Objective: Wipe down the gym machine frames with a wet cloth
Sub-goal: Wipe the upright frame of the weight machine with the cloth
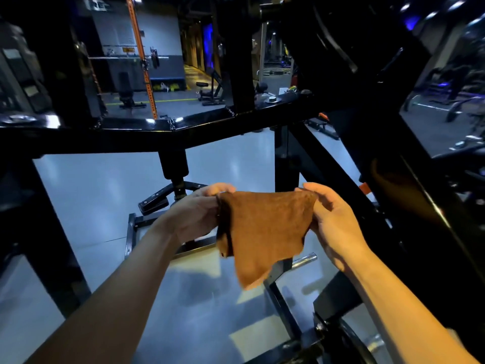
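A brown cloth hangs spread between both hands in front of me, folded over at its left edge. My left hand pinches its upper left corner. My right hand pinches its upper right corner. The black gym machine frame crosses the view as a glossy horizontal beam above the hands, with thick uprights left and right. The cloth touches no part of the frame.
A diagonal black strut runs down behind my right hand. Below lie the machine's base bars, a chrome peg and a foot pedal on the shiny grey floor. An orange rack and a bench stand far back.
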The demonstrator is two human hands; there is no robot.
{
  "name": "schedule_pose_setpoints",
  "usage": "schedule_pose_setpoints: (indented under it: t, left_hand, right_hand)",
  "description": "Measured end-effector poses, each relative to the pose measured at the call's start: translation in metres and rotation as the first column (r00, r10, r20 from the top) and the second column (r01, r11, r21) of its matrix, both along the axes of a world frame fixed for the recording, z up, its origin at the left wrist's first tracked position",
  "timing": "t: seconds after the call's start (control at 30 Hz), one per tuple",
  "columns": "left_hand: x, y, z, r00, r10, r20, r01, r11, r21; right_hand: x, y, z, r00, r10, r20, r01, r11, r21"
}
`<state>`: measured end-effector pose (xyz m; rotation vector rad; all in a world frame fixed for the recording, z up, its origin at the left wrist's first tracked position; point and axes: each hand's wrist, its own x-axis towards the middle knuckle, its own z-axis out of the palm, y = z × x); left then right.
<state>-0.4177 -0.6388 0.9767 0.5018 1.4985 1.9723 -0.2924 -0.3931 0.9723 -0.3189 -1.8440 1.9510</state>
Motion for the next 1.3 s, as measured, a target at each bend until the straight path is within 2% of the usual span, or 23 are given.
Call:
schedule_pose_setpoints:
  t: [0.17,0.3,0.37,0.43,0.53,0.6,0.67,0.73,0.8,0.87,0.93,1.03,1.17,1.3]
  left_hand:
    - [0.002,0.002,0.007,1.0,0.014,0.005,-0.014,1.0,0.017]
    - [0.001,0.002,0.017,0.998,-0.039,-0.053,0.038,0.999,-0.016]
    - [0.006,0.013,0.023,0.998,0.007,-0.061,-0.013,0.995,-0.101]
    - [0.012,0.027,0.026,0.991,0.091,-0.098,-0.111,0.97,-0.219]
    - [0.021,0.043,0.028,0.948,0.114,-0.296,-0.236,0.878,-0.416]
    - [0.024,0.052,0.027,0.923,0.116,-0.367,-0.304,0.804,-0.511]
    - [0.025,0.059,0.027,0.922,0.158,-0.353,-0.338,0.772,-0.539]
    - [0.024,0.061,0.025,0.922,0.178,-0.343,-0.345,0.78,-0.522]
    - [0.024,0.06,0.023,0.915,0.192,-0.355,-0.354,0.802,-0.48]
    - [0.024,0.059,0.023,0.906,0.211,-0.366,-0.368,0.82,-0.438]
    - [0.024,0.058,0.024,0.915,0.186,-0.358,-0.338,0.838,-0.428]
    - [0.02,0.052,0.028,0.945,0.09,-0.316,-0.222,0.883,-0.413]
    - [0.012,0.039,0.026,0.969,0.071,-0.238,-0.151,0.929,-0.337]
    - [0.008,0.023,0.019,0.99,0.016,-0.142,-0.044,0.979,-0.199]
  right_hand:
    - [0.0,-0.001,0.008,1.0,-0.021,-0.002,0.021,0.999,-0.045]
    - [0.002,0.0,0.009,1.0,0.006,0.001,-0.006,1.0,0.027]
    - [0.0,0.0,0.004,0.999,0.013,0.048,-0.014,1.0,0.023]
    - [-0.007,0.0,-0.007,0.985,0.022,0.168,-0.024,1.0,0.005]
    - [-0.008,-0.003,-0.028,0.933,0.068,0.354,-0.071,0.997,-0.005]
    - [-0.004,-0.011,-0.038,0.927,0.027,0.373,-0.058,0.996,0.074]
    - [0.004,-0.025,-0.04,0.957,-0.058,0.285,0.035,0.996,0.084]
    - [0.013,-0.039,-0.038,0.976,-0.082,0.202,0.079,0.997,0.021]
    - [0.022,-0.052,-0.035,0.983,0.053,0.177,-0.057,0.998,0.014]
    - [0.026,-0.063,-0.036,0.959,0.172,0.227,-0.193,0.978,0.075]
    - [0.023,-0.067,-0.042,0.956,0.158,0.249,-0.205,0.962,0.178]
    - [0.021,-0.056,-0.047,0.98,0.058,0.189,-0.116,0.942,0.314]
    - [0.027,-0.039,-0.04,0.996,0.015,0.087,-0.034,0.974,0.225]
    - [0.018,-0.024,-0.024,0.994,0.047,0.094,-0.05,0.998,0.028]
